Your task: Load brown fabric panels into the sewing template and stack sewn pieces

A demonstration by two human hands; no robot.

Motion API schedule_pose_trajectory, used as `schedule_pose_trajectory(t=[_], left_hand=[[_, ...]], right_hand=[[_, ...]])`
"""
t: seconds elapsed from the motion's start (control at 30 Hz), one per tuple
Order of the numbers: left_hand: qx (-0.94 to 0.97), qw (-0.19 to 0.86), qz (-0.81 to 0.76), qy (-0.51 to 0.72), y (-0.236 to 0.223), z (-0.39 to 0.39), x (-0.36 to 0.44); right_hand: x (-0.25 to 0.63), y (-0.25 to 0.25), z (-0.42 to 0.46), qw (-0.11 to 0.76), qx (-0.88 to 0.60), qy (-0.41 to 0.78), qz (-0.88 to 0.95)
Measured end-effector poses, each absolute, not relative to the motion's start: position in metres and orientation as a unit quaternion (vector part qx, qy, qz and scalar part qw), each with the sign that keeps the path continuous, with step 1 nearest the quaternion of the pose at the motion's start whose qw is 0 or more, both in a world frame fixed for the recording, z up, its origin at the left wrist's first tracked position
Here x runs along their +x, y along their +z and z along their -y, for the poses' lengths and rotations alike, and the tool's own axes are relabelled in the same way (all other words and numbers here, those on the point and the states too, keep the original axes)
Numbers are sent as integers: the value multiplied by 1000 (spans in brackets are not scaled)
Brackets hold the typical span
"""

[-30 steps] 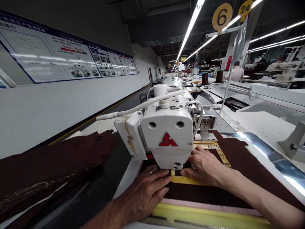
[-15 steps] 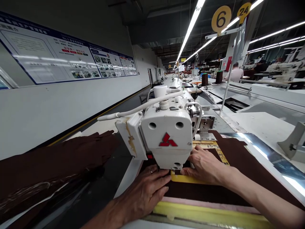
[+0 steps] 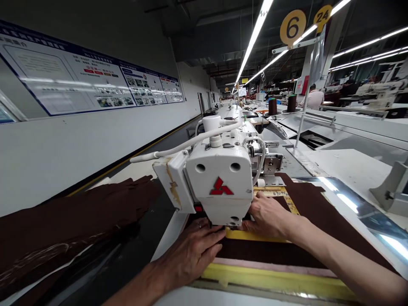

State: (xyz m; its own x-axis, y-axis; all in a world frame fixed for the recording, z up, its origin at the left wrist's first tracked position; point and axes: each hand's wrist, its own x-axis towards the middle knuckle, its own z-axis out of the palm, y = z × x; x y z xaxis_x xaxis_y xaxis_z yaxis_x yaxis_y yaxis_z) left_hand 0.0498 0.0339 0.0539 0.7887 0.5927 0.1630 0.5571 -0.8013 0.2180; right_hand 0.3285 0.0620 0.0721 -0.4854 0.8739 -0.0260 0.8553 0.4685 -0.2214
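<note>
Left hand (image 3: 194, 246) lies flat on brown cloth (image 3: 270, 253), fingers extended; yellow template (image 3: 255, 236) sits at its three o'clock, beneath the right hand (image 3: 269, 216); machine head (image 3: 221, 170) hides some fingertips there, so I cannot tell whether they grip.

Round yellow sign (image 3: 293, 28) read "6"; smaller yellow sign (image 3: 323, 18), "24". White machine head (image 3: 219, 208) bore red three-diamond emblem (image 3: 221, 187).

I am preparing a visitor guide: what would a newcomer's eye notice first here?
The white sewing machine with red emblem dominates the centre. Below, the left hand lies on brown fabric, the right hand at a yellow frame. A round "6" sign shows at upper right.
</note>
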Motion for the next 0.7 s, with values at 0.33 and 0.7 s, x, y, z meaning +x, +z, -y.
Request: schedule_pose_trajectory(t=[0.33,0.7], left_hand=[[947,56,-296,115,51,-30,53],[951,25,-282,128,50,-22,51]], right_hand=[[329,76,-59,15,-516,100,850],[330,78,-52,18,-503,97,858]])
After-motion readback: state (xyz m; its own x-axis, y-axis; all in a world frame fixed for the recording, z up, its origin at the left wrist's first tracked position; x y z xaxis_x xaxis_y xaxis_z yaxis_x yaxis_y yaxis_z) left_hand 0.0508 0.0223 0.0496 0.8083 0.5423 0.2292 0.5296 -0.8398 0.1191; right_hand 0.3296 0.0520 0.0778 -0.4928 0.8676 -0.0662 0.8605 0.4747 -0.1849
